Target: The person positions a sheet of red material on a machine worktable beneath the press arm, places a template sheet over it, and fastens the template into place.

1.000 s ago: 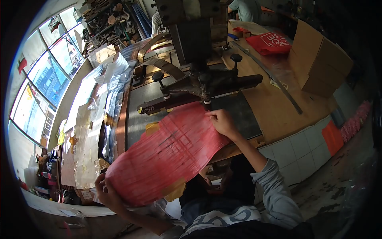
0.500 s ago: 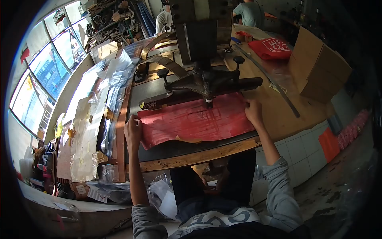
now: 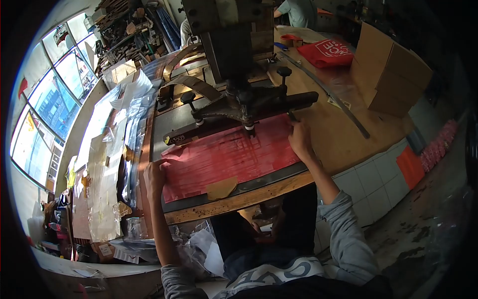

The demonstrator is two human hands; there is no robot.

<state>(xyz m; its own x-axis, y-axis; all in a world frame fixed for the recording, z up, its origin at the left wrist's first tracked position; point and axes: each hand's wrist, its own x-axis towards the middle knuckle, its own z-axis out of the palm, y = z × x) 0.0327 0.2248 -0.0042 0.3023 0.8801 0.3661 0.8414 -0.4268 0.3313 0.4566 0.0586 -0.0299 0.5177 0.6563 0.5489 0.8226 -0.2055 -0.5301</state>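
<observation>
A red plastic-looking sheet [image 3: 224,162] lies on the dark bed of a press-like machine, its far edge against the black bar [image 3: 269,111]. My left hand [image 3: 154,175] is closed at the sheet's left edge, fingertips over its upper face. At the right edge, my right hand [image 3: 300,141] has its curled fingers on the sheet's far corner. A tan patch [image 3: 222,188] shows at the near edge. The machine's dark column [image 3: 226,50] stands above the bar, with black knobs [image 3: 284,72] on its bracket.
To the left lie clear plastic sheets [image 3: 104,169] in long strips. A cardboard box [image 3: 391,70], a red bag [image 3: 326,53] and a long thin strip [image 3: 326,92] are on the wooden table [image 3: 343,149]. Another person [image 3: 298,12] is at the back.
The red sheet now lies flatter, and its near edge has dropped, exposing more of the tan patch. Both hands stay at its sides. The view has shifted slightly.
</observation>
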